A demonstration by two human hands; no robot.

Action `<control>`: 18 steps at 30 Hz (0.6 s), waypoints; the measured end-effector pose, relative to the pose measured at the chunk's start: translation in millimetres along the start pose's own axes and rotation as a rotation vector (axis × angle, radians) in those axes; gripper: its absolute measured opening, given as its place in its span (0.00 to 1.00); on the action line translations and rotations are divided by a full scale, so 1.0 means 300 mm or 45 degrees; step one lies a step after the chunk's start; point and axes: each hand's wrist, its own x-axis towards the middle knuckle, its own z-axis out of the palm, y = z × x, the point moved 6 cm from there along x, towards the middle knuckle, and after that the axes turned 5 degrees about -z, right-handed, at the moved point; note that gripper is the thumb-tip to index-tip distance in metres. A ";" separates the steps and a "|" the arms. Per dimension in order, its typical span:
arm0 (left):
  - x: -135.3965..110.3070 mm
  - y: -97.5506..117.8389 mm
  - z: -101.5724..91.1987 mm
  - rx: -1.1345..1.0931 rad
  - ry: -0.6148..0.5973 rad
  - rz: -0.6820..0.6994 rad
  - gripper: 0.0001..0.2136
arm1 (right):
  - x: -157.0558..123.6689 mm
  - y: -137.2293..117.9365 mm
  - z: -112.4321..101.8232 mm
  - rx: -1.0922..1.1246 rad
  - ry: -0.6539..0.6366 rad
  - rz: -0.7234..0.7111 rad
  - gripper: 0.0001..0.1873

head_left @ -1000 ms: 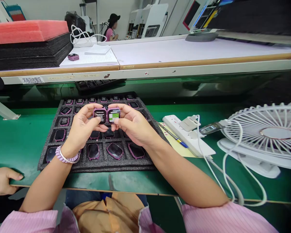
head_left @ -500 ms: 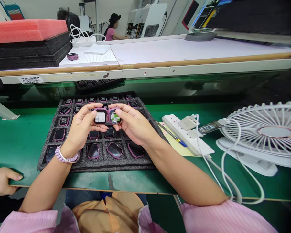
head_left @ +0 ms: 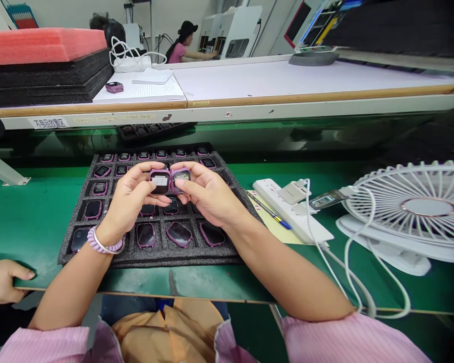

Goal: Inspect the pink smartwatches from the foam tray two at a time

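Side by side above the foam tray [head_left: 196,256], I hold two purple-framed smartwatch bodies with lit screens. My left hand [head_left: 133,194] grips the left smartwatch [head_left: 161,180] by its edges, thumb at the lower left of its screen. In my right hand [head_left: 212,194] is the other smartwatch [head_left: 181,176], its screen partly covered by my thumb. The two watches appear to touch at their inner edges. Below, the dark grey tray holds several more purple watches [head_left: 146,235] in its compartments, some with text on their screens; my hands hide part of the middle rows.
Right of the tray lie a pen [head_left: 274,217] on yellow paper, a white power strip [head_left: 287,206] with cables, and a white fan [head_left: 419,212]. A shelf [head_left: 268,83] crosses behind, bearing foam stacks [head_left: 45,65] and a watch [head_left: 114,87]. Another person's hand [head_left: 5,282] rests at the left table edge.
Both watches have shifted slightly right. My right thumb now lies lower across its watch, whose green-and-white display looks different. The left thumb has moved down onto its screen's lower corner.
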 end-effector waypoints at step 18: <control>0.000 0.007 -0.007 0.111 0.048 0.043 0.20 | -0.005 0.003 0.004 0.029 -0.042 0.017 0.23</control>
